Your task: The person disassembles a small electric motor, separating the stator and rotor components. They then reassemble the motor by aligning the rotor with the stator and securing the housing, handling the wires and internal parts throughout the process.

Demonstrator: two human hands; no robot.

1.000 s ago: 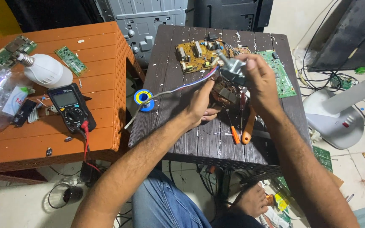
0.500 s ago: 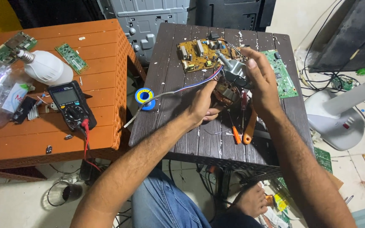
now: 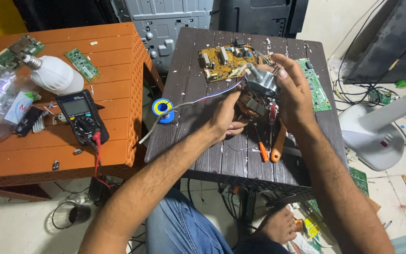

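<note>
Hands lifted slightly | right hand [image 3: 293, 91] grips round metal motor [image 3: 261, 83] | left hand [image 3: 226, 117] steadies

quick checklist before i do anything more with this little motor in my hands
1. Motor held by both hands: right hand over the top, left hand at its lower side: ok.
2. Pliers and screwdriver lie within reach on the dark table: ok.
3. Yellow circuit board lies just behind the motor, close: not ok.
4. Wires trail left across the table; where they end: cannot tell.
5. Multimeter on the orange table, setting: cannot tell.
</note>
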